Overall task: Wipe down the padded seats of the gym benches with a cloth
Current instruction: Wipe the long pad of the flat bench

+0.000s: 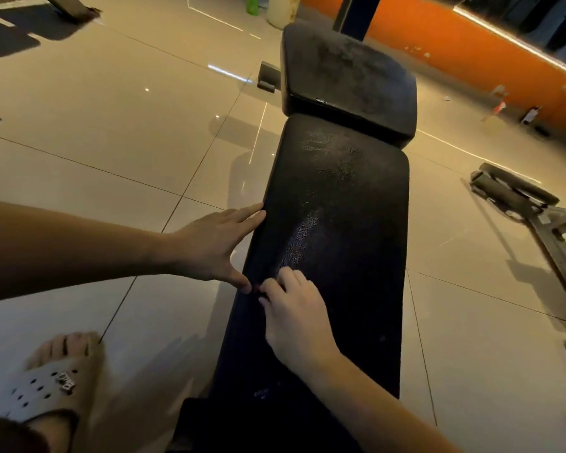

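Left hand (214,243) open, fingertips touching the bench (340,207) edge; right hand (294,315) curled atop it, grip indiscernible.

The long pad (340,207) is lying bare ahead, a raised pad (347,76) is blocking its far end; open floor (111,125) is flanking both sides.

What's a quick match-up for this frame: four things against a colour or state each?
1. left hand
2. right hand
3. bottle
4. wall

A. orange
B. fingers curled, on top of the long pad
C. green
D. fingers straight, at the long pad's left edge

Pairs: 1-D, 2-B, 3-C, 4-A
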The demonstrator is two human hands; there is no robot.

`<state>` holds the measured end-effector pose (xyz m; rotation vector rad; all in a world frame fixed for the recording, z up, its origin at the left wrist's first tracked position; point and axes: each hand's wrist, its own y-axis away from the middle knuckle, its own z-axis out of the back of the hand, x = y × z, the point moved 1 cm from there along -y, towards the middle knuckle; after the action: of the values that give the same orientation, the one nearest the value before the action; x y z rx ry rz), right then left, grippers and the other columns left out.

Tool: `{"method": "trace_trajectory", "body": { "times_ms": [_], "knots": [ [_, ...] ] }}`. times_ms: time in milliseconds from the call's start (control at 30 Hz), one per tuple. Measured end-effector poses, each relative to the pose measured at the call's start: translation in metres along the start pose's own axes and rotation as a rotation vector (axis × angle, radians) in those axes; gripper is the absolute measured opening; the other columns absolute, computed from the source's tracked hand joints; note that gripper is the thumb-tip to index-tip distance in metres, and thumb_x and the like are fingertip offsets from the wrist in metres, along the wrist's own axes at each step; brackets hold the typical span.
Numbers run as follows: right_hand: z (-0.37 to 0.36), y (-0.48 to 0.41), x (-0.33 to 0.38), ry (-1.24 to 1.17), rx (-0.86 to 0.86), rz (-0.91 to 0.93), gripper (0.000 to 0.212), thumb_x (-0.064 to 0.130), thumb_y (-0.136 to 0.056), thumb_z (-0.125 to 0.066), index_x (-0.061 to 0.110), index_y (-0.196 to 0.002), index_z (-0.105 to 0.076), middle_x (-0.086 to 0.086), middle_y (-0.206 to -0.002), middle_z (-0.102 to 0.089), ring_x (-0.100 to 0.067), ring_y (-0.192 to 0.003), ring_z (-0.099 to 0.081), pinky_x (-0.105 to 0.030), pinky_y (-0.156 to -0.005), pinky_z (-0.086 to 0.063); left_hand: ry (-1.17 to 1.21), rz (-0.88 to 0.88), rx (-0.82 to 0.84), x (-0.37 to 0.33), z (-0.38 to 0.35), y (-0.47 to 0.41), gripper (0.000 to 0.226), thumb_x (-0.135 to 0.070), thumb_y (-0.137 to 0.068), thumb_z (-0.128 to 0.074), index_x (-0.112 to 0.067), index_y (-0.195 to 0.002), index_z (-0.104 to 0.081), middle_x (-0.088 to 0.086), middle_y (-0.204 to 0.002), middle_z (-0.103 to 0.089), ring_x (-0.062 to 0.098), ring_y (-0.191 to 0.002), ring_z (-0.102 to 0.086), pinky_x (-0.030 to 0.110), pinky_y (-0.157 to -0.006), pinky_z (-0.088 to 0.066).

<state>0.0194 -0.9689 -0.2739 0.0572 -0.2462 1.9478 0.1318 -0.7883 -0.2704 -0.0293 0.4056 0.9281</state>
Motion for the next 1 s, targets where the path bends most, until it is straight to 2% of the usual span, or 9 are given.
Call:
{"method": "trace_trajectory", "body": {
  "times_ms": [133, 267, 333, 433, 533, 700, 800, 933, 1000],
  "knots": [
    [0.01, -0.076, -0.028, 0.124, -0.157, -0.057, 0.02, 0.023, -0.095, -0.064, 0.017, -0.113, -0.061, -0.007, -0.11, -0.054, -0.026, -0.102, -0.054, -0.041, -0.083, -0.05, 0.07, -0.008, -0.011, 0.001, -0.003, 0.0, 0.141, -0.076, -0.066, -0.077, -0.019, -0.162, 0.01, -0.006, -0.17, 0.012, 0.014, -0.155, -0.001, 0.02, -0.117, -0.003],
    [0.017, -0.139, -0.043, 0.132, -0.25, -0.204, 0.022, 0.025, -0.1, -0.056, 0.016, -0.119, -0.06, -0.006, -0.113, -0.053, -0.022, -0.103, -0.053, -0.039, -0.087, -0.05, 0.072, 0.057, -0.056, 0.002, -0.007, 0.004, 0.141, -0.079, -0.064, -0.075, -0.017, -0.163, 0.005, -0.004, -0.171, 0.006, 0.017, -0.155, -0.005, 0.026, -0.121, -0.008],
    [0.009, -0.104, -0.03, 0.095, -0.266, -0.216, 0.019, 0.025, -0.098, -0.059, 0.016, -0.115, -0.062, -0.004, -0.11, -0.053, -0.02, -0.099, -0.052, -0.037, -0.083, -0.05, 0.094, 0.116, -0.066, 0.003, -0.013, 0.009, 0.138, -0.079, -0.065, -0.074, -0.015, -0.163, -0.001, -0.002, -0.171, 0.002, 0.018, -0.156, -0.007, 0.031, -0.124, -0.012],
    [-0.006, -0.018, -0.003, 0.002, -0.149, -0.033, 0.011, 0.02, -0.094, -0.064, 0.014, -0.103, -0.064, -0.004, -0.099, -0.051, -0.021, -0.089, -0.05, -0.037, -0.072, -0.048, 0.134, 0.145, -0.077, 0.002, -0.018, 0.014, 0.13, -0.076, -0.068, -0.075, -0.015, -0.163, -0.009, -0.003, -0.171, -0.005, 0.016, -0.155, -0.011, 0.031, -0.123, -0.015],
    [-0.007, -0.015, -0.013, 0.059, -0.094, 0.102, 0.01, 0.02, -0.094, -0.066, 0.014, -0.101, -0.065, -0.005, -0.096, -0.052, -0.023, -0.085, -0.05, -0.036, -0.069, -0.046, 0.146, 0.122, -0.099, 0.0, -0.02, 0.014, 0.124, -0.074, -0.071, -0.074, -0.02, -0.163, -0.012, -0.005, -0.171, -0.009, 0.015, -0.154, -0.013, 0.03, -0.122, -0.016],
    [0.015, -0.124, -0.042, 0.168, -0.277, -0.121, 0.019, 0.026, -0.098, -0.059, 0.015, -0.113, -0.063, -0.006, -0.104, -0.054, -0.023, -0.094, -0.053, -0.038, -0.08, -0.048, 0.143, 0.093, -0.121, -0.001, -0.02, 0.014, 0.116, -0.073, -0.073, -0.073, -0.028, -0.162, -0.015, -0.007, -0.169, -0.016, 0.016, -0.153, -0.018, 0.036, -0.122, -0.022],
    [0.01, -0.112, -0.032, 0.147, -0.312, -0.196, 0.019, 0.026, -0.098, -0.06, 0.016, -0.113, -0.064, -0.005, -0.103, -0.052, -0.02, -0.091, -0.052, -0.036, -0.077, -0.05, 0.141, 0.099, -0.113, -0.003, -0.02, 0.017, 0.112, -0.071, -0.075, -0.073, -0.028, -0.162, -0.017, -0.007, -0.169, -0.018, 0.016, -0.152, -0.019, 0.038, -0.121, -0.023],
    [-0.007, -0.019, 0.007, 0.021, -0.152, -0.018, 0.011, 0.02, -0.092, -0.068, 0.014, -0.102, -0.066, -0.006, -0.098, -0.053, -0.023, -0.09, -0.052, -0.037, -0.072, -0.049, 0.203, 0.044, -0.089, 0.002, -0.018, 0.02, 0.113, -0.065, -0.075, -0.078, -0.027, -0.162, -0.016, -0.008, -0.168, -0.019, 0.014, -0.152, -0.019, 0.035, -0.123, -0.021],
    [-0.006, -0.01, 0.004, 0.029, -0.087, 0.061, 0.01, 0.021, -0.091, -0.07, 0.015, -0.1, -0.067, -0.005, -0.096, -0.054, -0.022, -0.088, -0.052, -0.037, -0.071, -0.049, 0.26, 0.035, -0.083, 0.003, -0.019, 0.022, 0.11, -0.058, -0.077, -0.08, -0.027, -0.162, -0.017, -0.008, -0.167, -0.022, 0.014, -0.151, -0.021, 0.034, -0.122, -0.021]
  ]
}}
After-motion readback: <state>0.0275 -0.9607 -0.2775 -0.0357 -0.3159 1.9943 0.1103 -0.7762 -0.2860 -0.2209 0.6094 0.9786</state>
